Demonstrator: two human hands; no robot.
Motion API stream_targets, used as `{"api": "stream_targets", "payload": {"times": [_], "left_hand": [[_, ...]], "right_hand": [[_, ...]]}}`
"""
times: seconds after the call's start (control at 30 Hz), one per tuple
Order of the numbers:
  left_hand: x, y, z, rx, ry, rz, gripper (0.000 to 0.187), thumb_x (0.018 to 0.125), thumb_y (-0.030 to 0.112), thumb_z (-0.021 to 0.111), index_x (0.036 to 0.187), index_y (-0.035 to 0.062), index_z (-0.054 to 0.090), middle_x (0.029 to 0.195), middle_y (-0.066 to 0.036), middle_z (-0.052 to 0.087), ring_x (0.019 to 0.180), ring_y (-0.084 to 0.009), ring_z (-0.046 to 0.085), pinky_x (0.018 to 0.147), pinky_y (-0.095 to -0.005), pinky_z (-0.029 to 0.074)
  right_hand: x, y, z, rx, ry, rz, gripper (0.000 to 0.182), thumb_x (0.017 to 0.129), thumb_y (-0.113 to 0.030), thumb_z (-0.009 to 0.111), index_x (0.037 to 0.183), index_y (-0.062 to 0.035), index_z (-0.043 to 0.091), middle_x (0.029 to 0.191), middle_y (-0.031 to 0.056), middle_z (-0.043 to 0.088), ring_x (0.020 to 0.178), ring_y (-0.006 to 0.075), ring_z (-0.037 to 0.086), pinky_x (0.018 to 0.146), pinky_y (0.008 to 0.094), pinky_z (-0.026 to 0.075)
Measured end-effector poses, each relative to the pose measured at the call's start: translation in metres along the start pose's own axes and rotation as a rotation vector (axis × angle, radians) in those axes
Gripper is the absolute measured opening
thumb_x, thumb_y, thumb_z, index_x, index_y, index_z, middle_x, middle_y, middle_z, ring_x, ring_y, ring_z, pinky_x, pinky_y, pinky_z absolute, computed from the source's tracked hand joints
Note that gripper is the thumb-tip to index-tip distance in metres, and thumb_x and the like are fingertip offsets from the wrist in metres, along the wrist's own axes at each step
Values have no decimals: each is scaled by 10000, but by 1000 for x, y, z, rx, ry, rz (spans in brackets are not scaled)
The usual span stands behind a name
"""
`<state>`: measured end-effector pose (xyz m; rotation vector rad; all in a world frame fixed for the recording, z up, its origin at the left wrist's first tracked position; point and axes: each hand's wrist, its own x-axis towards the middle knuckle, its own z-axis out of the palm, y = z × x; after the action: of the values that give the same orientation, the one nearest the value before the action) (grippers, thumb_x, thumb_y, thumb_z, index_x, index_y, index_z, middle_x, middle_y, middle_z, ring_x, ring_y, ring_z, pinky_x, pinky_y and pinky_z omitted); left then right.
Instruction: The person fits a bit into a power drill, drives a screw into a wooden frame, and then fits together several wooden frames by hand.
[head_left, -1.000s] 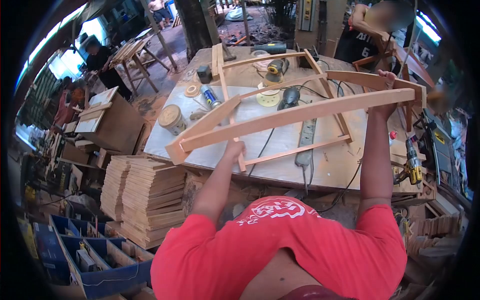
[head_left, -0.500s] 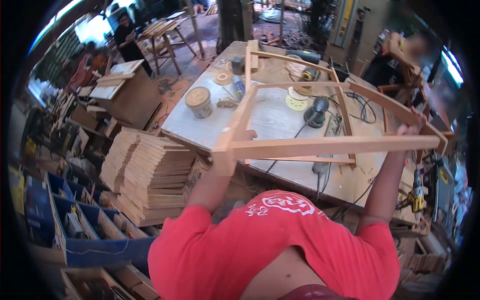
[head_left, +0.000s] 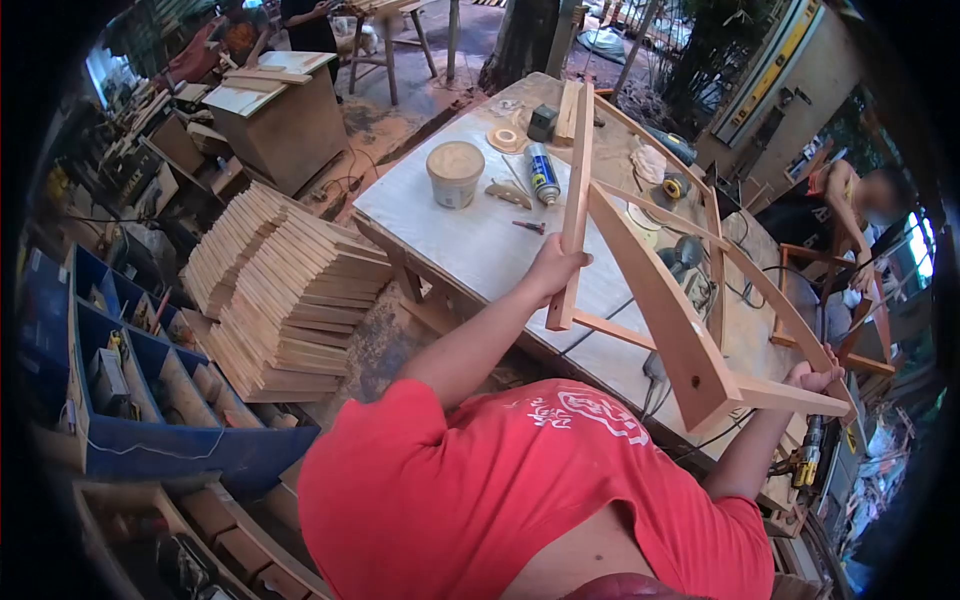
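Note:
A bare wooden chair frame is tilted over the workbench, one broad leg pointing down toward my chest. My left hand is wrapped round a leg on its left side. At the far right end, my right hand grips the frame near a corner joint, its fingers partly covered by the wood. On the bench lies a black sander, partly hidden behind the frame. A tub of filler, a spray can and a putty knife are beyond my left hand.
The workbench also bears a tape roll and cables. To the left stand a stack of wooden slats and a blue compartment box. A yellow drill is at lower right. A co-worker handles another frame.
The chair frame has turned and tipped, its near rail swinging right and a broad leg now pointing at me. My left hand has moved up and right. The view has shifted as well.

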<state>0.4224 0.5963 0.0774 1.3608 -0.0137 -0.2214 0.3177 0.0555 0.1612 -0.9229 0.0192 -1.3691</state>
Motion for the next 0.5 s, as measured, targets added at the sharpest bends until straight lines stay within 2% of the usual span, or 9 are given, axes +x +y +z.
{"api": "stream_targets", "payload": {"times": [0.03, 0.1, 0.13, 0.2, 0.23, 0.27, 0.33, 0.4, 0.5], "left_hand": [[1, -2, -1, -5, -3, -2, 522, 770, 148, 673, 1187, -11, 402, 933, -91, 520, 837, -153, 509, 757, -318, 443], [5, -6, -2, -26, 31, 37, 443, 757, 166, 685, 1076, -12, 435, 909, -108, 534, 843, -195, 541, 766, -341, 458], [9, -11, -4, -21, 27, 44, 443, 757, 166, 685, 1076, -12, 435, 909, -108, 534, 843, -195, 541, 766, -341, 458], [22, -29, -11, -10, -31, -4, 543, 768, 169, 695, 1192, -8, 406, 932, -73, 531, 853, -147, 508, 779, -312, 443], [26, -34, -13, 24, -24, -19, 507, 766, 184, 697, 1146, -6, 421, 937, -97, 539, 848, -172, 526, 770, -330, 454], [29, -38, -16, 65, -5, -24, 472, 765, 199, 699, 1099, -4, 435, 942, -120, 548, 844, -196, 544, 761, -349, 464], [36, -51, -20, 77, 29, 13, 523, 761, 259, 724, 1118, 1, 441, 975, -118, 558, 883, -190, 539, 773, -352, 462], [24, -32, -23, 29, 31, -140, 559, 736, 246, 743, 1134, -4, 441, 986, -123, 550, 902, -196, 531, 781, -351, 460], [37, -60, -30, 59, 22, -146, 566, 685, 146, 731, 1142, -16, 438, 970, -125, 546, 878, -202, 533, 775, -344, 460]], "right_hand": [[0, 0, -2, 9, -46, -27, 461, 834, -480, 615, 862, -23, 561, 874, 117, 617, 905, 245, 584, 929, 384, 430], [-2, -4, 2, -19, -54, -37, 473, 816, -489, 632, 866, -25, 561, 869, 115, 616, 906, 245, 584, 921, 388, 436], [-5, -5, 5, -43, -58, -44, 486, 797, -499, 649, 871, -26, 562, 863, 114, 616, 906, 244, 585, 914, 392, 443], [9, -1, -9, -44, -72, -85, 490, 788, -505, 655, 867, -30, 566, 874, 114, 620, 916, 237, 584, 918, 389, 440], [24, 9, -22, -37, -95, -119, 493, 779, -511, 661, 863, -33, 570, 885, 114, 624, 925, 231, 582, 922, 386, 437], [42, 11, -46, -71, -172, -19, 460, 803, -480, 644, 895, -33, 586, 920, 116, 630, 952, 228, 580, 928, 382, 432], [0, -33, -5, -128, -279, 185, 488, 823, -484, 620, 941, -11, 593, 959, 118, 630, 971, 232, 577, 941, 381, 425], [26, 4, -31, -75, -30, 45, 527, 834, -494, 604, 980, 12, 590, 962, 117, 627, 979, 247, 575, 954, 393, 419], [16, 0, -24, -8, -8, 45, 519, 838, -484, 608, 972, 18, 588, 969, 124, 624, 982, 254, 574, 961, 402, 417]]}}
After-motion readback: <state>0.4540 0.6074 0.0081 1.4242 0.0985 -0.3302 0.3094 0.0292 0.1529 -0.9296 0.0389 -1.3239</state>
